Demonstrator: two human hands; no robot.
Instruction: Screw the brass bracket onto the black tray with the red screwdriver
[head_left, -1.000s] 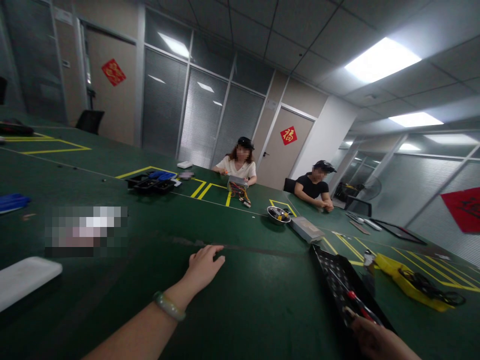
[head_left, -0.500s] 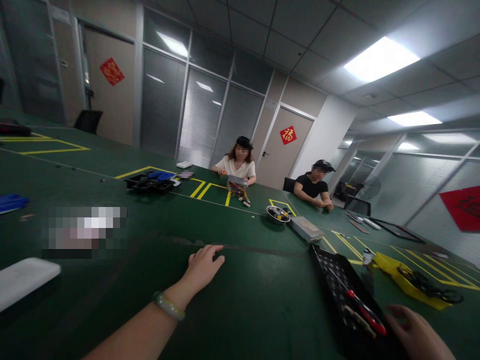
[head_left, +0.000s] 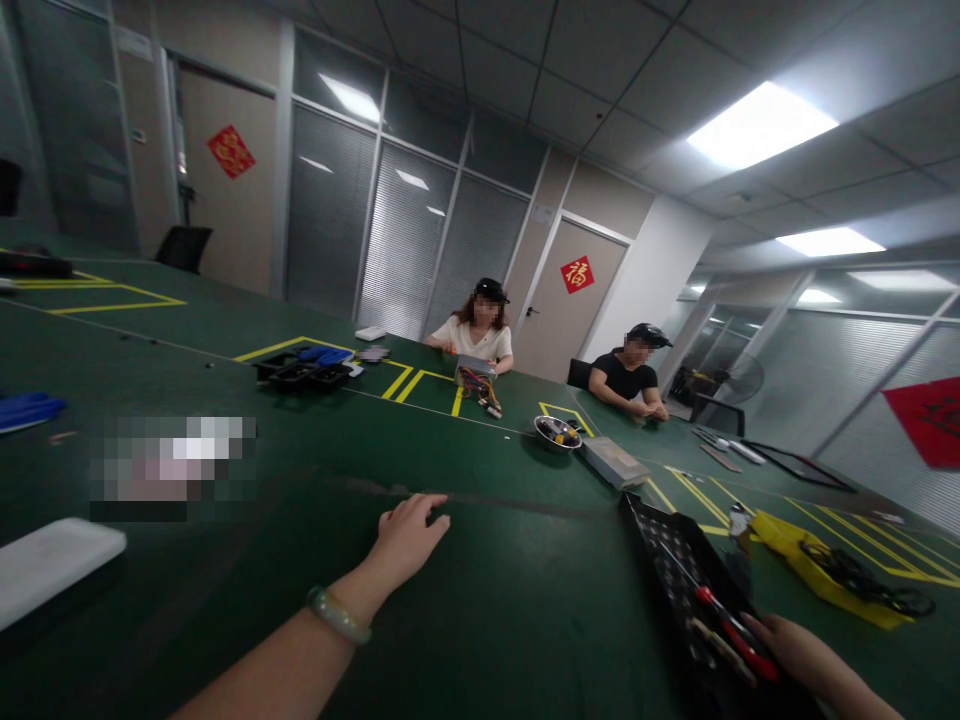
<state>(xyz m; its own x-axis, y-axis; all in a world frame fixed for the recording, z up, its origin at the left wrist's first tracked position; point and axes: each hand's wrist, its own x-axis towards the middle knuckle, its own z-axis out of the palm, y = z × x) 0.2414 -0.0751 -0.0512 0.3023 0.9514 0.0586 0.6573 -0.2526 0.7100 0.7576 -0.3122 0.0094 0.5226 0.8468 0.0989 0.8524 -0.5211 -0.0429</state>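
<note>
My left hand (head_left: pixel 409 540) rests on the green table mat, fingers lightly curled around nothing, with a pale jade bangle (head_left: pixel 339 615) on its wrist. At the bottom right, my right hand (head_left: pixel 799 650) reaches the right edge of a black perforated tool tray (head_left: pixel 664 565), and its fingertips are close to a red-handled pair of pliers (head_left: pixel 739 635). I cannot tell whether those fingers touch the tray. The tray's lower end runs out of the picture.
A yellow tray (head_left: pixel 821 570) with black cables lies right of the tool tray. Ahead stand a metal bowl (head_left: pixel 556 432) and a grey metal box (head_left: pixel 613 462). Two seated people work at the far side, and a white board (head_left: pixel 52 565) lies at the left.
My right hand has moved in from the lower right to the tool tray's edge. My left hand has barely moved.
</note>
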